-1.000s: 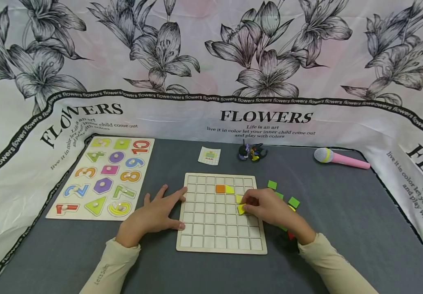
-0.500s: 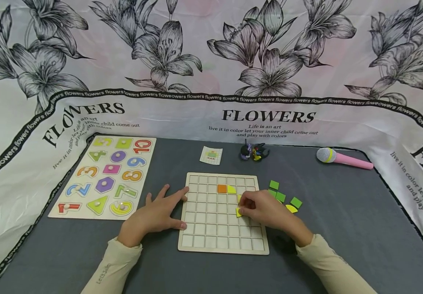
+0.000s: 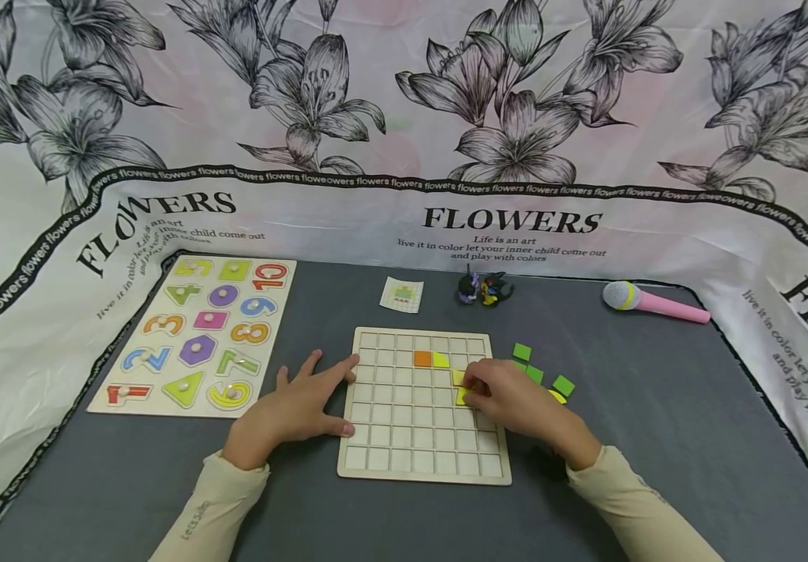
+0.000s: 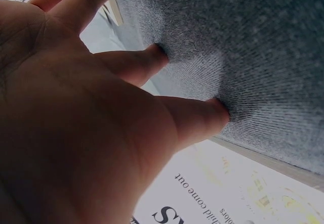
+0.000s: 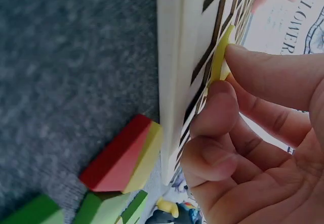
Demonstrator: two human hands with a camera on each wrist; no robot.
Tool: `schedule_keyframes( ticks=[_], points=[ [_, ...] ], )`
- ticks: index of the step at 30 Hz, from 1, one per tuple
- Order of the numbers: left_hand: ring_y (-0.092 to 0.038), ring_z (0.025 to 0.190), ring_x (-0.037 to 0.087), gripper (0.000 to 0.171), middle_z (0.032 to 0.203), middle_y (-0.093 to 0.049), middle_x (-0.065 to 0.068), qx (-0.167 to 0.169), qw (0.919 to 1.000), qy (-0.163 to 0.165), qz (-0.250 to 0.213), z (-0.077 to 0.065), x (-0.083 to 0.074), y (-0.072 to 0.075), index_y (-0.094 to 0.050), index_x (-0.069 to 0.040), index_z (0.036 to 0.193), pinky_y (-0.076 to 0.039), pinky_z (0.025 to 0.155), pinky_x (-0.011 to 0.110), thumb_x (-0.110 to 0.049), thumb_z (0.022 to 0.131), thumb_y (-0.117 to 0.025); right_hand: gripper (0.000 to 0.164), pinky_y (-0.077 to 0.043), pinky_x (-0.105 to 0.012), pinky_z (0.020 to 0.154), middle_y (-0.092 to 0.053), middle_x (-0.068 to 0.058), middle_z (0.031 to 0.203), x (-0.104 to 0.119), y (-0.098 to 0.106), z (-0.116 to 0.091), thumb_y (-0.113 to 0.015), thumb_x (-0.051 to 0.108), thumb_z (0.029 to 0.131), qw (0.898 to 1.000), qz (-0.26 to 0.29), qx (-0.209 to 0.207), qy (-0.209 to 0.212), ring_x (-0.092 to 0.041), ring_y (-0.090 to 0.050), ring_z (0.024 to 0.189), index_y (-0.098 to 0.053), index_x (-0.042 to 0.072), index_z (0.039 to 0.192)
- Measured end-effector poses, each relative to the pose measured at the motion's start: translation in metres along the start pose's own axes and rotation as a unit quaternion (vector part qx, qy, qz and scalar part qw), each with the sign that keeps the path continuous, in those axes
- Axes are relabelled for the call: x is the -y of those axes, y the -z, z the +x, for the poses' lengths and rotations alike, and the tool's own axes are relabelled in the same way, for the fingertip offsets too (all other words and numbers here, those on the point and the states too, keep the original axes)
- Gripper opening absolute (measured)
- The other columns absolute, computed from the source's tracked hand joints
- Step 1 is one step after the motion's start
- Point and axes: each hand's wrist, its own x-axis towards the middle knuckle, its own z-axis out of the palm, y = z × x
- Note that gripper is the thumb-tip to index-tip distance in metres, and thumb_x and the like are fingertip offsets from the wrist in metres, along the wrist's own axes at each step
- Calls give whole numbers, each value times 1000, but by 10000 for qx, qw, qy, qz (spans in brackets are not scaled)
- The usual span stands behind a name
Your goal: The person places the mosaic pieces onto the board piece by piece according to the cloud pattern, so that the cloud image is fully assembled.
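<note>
A pale wooden grid board (image 3: 404, 441) lies in the middle of the table. My left hand (image 3: 287, 417) has its fingers spread, with the thumb and index fingertip at the board's left edge. Two more of its fingertips press on the grey cloth (image 4: 268, 67) in the left wrist view. Over the board's right side, my right hand (image 3: 516, 394) pinches a yellow tile (image 5: 220, 57) between thumb and index finger, close over the grid cells. Another yellow tile (image 3: 457, 378) sits just above it. An orange tile (image 3: 421, 358) and a yellow rounded-corner tile (image 3: 440, 360) lie side by side in an upper row.
Several green tiles (image 3: 564, 385) lie right of the board, with a red piece (image 5: 116, 155) near its edge. A number-and-shape puzzle board (image 3: 210, 336) is at left. Behind are a pattern card (image 3: 401, 295), small dark figurines (image 3: 484, 289) and a pink toy microphone (image 3: 656, 302).
My right hand shifts slightly left and toward me, then back up and right, with the yellow tile in its fingers. The left hand keeps its place at the board.
</note>
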Motion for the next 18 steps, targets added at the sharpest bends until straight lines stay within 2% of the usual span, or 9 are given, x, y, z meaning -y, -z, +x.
schedule_keyframes(
  ticks=[9, 14, 18],
  points=[
    [-7, 161, 49, 103, 159, -54, 3, -29, 10000, -75, -11, 1, 0, 0, -31, -16, 170, -1, 114, 84, -33, 89, -91, 10, -51, -29, 67, -63, 8, 84, 1, -6, 5, -74, -1, 96, 9995, -170, -119, 236, -7, -53, 73, -74, 9, 98],
    [-8, 161, 50, 104, 159, -55, 4, -19, 10000, -64, -14, 0, -2, -1, -31, -14, 170, -1, 114, 85, -34, 88, -91, 9, -51, -29, 67, -65, 8, 87, -2, -1, 0, -74, 0, 97, 9998, 143, -97, 105, -7, -54, 74, -74, 8, 101],
    [-7, 161, 50, 104, 160, -54, 5, -24, 10000, -45, -36, 0, -2, 0, -31, -15, 170, 0, 114, 85, -34, 88, -91, 10, -52, -30, 66, -67, 5, 90, -8, 8, -10, -74, -3, 97, 9989, 302, -347, 57, -8, -56, 76, -74, 5, 103]
  ],
)
